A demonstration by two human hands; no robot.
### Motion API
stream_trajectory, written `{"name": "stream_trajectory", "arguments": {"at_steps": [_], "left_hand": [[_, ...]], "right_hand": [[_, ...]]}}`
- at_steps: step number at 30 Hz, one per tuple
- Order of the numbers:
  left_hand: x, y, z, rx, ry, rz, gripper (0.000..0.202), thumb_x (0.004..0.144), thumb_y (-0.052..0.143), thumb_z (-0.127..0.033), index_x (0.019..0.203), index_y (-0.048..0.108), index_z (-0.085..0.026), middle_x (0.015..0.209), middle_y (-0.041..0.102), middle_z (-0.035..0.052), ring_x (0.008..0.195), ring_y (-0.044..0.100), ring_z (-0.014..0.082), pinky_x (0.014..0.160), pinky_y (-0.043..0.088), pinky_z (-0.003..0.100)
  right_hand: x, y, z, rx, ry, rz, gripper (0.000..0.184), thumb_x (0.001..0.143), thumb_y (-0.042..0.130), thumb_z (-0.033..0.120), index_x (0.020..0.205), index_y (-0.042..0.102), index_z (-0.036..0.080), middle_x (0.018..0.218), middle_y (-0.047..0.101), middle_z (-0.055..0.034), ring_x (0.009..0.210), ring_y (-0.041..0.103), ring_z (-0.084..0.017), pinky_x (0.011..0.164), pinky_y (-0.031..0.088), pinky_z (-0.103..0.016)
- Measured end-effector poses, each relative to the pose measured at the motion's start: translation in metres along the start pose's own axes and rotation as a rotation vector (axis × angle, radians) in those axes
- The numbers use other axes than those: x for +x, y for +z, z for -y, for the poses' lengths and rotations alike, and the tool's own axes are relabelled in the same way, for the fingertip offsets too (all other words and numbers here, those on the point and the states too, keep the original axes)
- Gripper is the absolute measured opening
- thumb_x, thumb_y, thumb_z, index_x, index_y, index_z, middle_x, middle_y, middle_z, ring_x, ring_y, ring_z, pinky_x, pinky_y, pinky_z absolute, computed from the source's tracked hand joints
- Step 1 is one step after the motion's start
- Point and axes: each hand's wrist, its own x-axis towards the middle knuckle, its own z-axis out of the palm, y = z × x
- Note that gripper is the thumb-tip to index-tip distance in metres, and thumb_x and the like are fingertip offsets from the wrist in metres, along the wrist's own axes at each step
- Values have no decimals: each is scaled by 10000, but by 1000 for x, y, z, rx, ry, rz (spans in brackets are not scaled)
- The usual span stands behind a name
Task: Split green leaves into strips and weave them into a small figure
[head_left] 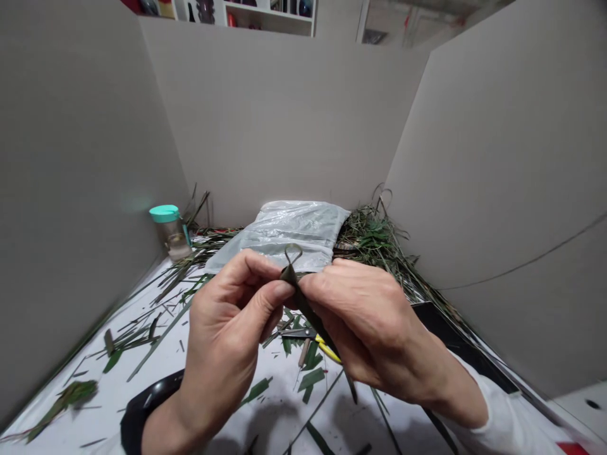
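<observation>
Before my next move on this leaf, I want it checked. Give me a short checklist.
1. Grip: ok. The left hand and right hand both pinch the leaf strip.
2. Loop: ok. A small open loop stands above the fingertips.
3. Lower end: ok. It hangs free below the right hand.
4. Scissors: ok. They lie on the table below the hands, yellow handles showing.
5. Leaf under the fingers: cannot tell. The fingers hide it, so any splits there don't show.
</observation>
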Motion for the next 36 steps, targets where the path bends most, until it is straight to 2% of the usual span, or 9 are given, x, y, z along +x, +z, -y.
{"name": "stream_trajectory", "arguments": {"at_steps": [4,8,12,15,17,21,25,32,36], "left_hand": [[-3,1,2,-7,-5,-4,138,819,760,-260,769,635,-226,628,510,-52,535,410,56,476,359,141],[0,5,0,-23,-132,114,135,814,758,-245,750,644,-212,610,511,-53,487,393,39,431,312,133],[10,8,-3,-45,-189,187,68,797,764,-210,836,711,-225,663,549,-46,439,395,12,400,287,128],[13,8,-3,-13,-180,222,196,801,757,-193,983,750,-262,724,578,-35,436,423,2,409,322,123],[13,8,-2,3,-171,232,207,807,752,-193,999,758,-271,710,584,-36,439,435,1,421,340,115],[10,6,0,-2,-144,217,130,817,755,-208,919,758,-290,626,570,-53,459,454,15,444,370,101],[6,5,3,22,-95,173,138,841,736,-196,918,734,-310,630,580,-66,460,467,16,441,373,95],[1,4,3,61,0,38,134,843,733,-197,916,732,-310,576,545,-75,464,460,27,450,378,100],[5,4,3,69,-25,58,110,828,735,-181,860,744,-286,585,565,-70,453,449,18,443,364,105]], "right_hand": [[-10,2,-3,101,-18,16,218,864,427,5,796,489,203,647,507,6,584,397,-140,561,346,-307],[-22,0,-4,168,29,-32,177,901,458,37,869,524,198,674,542,5,593,431,-135,571,382,-278],[-25,-3,-2,212,167,-67,135,927,463,68,891,533,178,710,536,17,598,458,-102,568,383,-229],[-23,-4,-1,289,304,-36,125,948,447,88,897,533,163,675,491,45,558,441,-79,538,351,-211],[-21,-4,-1,324,341,-19,112,960,443,94,936,531,158,682,496,49,554,443,-75,541,344,-209],[-21,-2,-1,218,281,17,121,956,433,91,898,494,178,698,477,36,573,418,-94,568,330,-233],[-17,-4,-3,146,248,95,163,927,422,79,824,408,204,664,408,47,548,356,-96,559,285,-257],[-6,-4,-9,295,199,170,221,873,427,32,800,332,218,664,363,59,545,309,-81,542,261,-240],[-14,0,-12,358,198,147,221,849,461,7,801,380,207,658,361,67,557,312,-71,544,264,-222]]}}
